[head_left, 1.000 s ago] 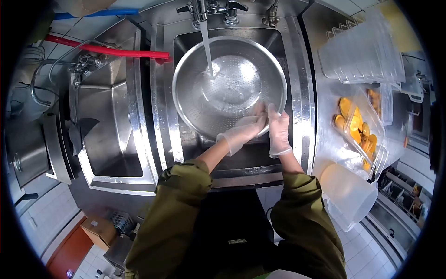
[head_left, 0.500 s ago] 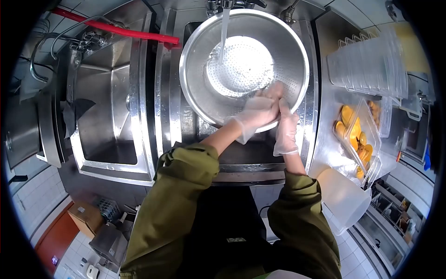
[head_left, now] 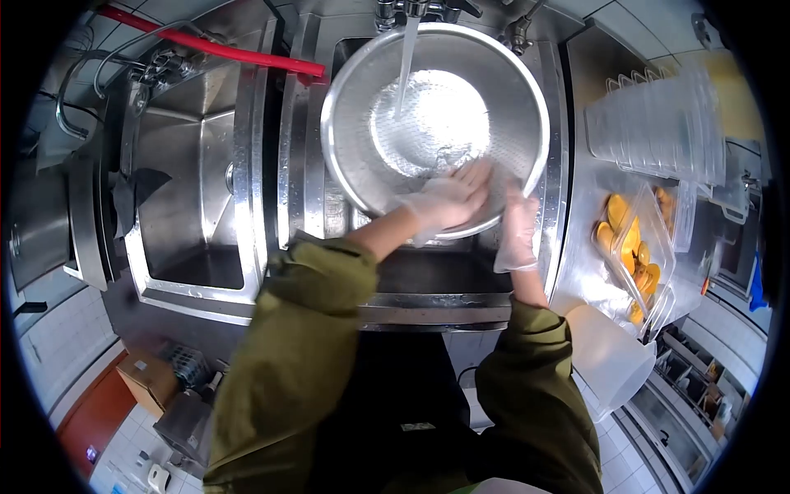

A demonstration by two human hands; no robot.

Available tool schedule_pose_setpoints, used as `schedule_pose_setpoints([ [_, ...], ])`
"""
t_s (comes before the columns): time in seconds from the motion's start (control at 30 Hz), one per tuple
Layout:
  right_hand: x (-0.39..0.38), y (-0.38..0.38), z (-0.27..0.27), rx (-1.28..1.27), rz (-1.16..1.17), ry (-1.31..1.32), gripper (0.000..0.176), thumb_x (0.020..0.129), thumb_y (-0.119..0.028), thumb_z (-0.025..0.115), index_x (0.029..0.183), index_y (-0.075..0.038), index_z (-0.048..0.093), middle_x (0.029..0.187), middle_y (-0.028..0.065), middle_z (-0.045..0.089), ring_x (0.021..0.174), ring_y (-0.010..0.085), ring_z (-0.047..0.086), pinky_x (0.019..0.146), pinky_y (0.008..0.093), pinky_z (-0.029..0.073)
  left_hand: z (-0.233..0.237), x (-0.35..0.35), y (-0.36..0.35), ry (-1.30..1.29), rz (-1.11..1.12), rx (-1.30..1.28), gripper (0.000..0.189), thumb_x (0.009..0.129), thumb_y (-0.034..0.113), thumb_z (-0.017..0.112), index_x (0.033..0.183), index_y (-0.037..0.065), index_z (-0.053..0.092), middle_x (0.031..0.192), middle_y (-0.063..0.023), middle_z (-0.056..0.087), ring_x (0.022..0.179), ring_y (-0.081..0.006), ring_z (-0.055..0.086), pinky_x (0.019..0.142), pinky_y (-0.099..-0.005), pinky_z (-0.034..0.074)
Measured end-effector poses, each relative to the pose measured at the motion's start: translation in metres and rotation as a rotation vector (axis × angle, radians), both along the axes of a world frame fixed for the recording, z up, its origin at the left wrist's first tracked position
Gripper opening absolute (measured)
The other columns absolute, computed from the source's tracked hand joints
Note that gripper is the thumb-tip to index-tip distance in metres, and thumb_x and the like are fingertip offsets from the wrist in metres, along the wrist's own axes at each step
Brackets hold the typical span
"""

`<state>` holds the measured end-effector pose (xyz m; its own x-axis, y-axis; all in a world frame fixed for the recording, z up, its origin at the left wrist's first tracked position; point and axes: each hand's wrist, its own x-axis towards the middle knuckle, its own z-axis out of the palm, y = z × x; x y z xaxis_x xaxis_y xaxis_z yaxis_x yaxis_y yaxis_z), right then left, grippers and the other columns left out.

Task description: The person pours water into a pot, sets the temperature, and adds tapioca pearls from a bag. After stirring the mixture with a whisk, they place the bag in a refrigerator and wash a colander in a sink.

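Observation:
A large steel colander (head_left: 354,169) with a perforated wall sits in the sink under a running tap (head_left: 415,10). The stream lands inside it, and the bright bottom looks wet. Clear disposable gloves cover both hands. Inside the near right wall is my left hand (head_left: 453,198), fingers stretched out and together, palm close to the metal. My right hand (head_left: 518,226) is over the right near rim, with its thumb side toward the bowl; its fingertips are blurred and partly hidden. It appears to grip the rim.
To the left is a second sink basin (head_left: 185,189), with a red hose (head_left: 222,56) above it. On the right counter stand stacked clear containers (head_left: 650,123) and a clear tub holding orange-yellow pieces (head_left: 629,239). A translucent pitcher (head_left: 609,354) sits at the counter's near edge.
My left hand has drawn slightly down and left, its fingers now straighter. My right hand has shifted slightly right and apart from it. Water keeps running.

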<state>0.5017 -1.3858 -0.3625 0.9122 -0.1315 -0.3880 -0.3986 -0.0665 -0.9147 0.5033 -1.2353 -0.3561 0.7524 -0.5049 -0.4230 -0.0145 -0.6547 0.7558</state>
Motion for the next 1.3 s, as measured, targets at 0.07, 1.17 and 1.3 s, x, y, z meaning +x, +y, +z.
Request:
schedule_pose_setpoints([
  [0.07, 0.004, -0.002, 0.018, 0.019, -0.045, -0.019, 0.021, 0.085, -0.017, 0.057, 0.094, 0.002, 0.061, 0.080, 0.0009, 0.060, 0.073, 0.0070, 0.052, 0.065, 0.0243, 0.042, -0.085, -0.012, 0.025, -0.779, -0.587, 0.684, 0.051, 0.093, 0.030, 0.023, 0.140, 0.012, 0.014, 0.147, -0.0047, 0.010, 0.135, -0.0161, 0.010, 0.110, -0.0356, 0.007],
  [1.17, 0.083, 0.015, 0.039, -0.823, 0.567, 0.338, 0.060, 0.083, -0.045, 0.042, 0.113, 0.007, 0.048, 0.096, 0.0238, 0.060, 0.094, 0.0331, 0.058, 0.084, 0.0394, 0.044, 0.020, 0.013, 0.081, -0.478, 0.153, 0.234, 0.019, 0.081, 0.027, 0.058, 0.082, 0.009, 0.055, 0.071, -0.0101, 0.060, 0.066, -0.0288, 0.060, 0.054, -0.0376, 0.046],
  [1.3, 0.084, 0.003, 0.024, -1.153, 0.661, -0.548, 0.063, 0.086, -0.054, 0.035, 0.114, 0.000, 0.053, 0.098, 0.0232, 0.059, 0.100, 0.0370, 0.052, 0.091, 0.0396, 0.038, 0.010, 0.057, 0.113, -0.219, 0.175, -0.058, 0.024, 0.079, 0.031, 0.060, 0.096, 0.014, 0.062, 0.083, -0.0088, 0.062, 0.078, -0.0254, 0.059, 0.071, -0.0371, 0.045],
])
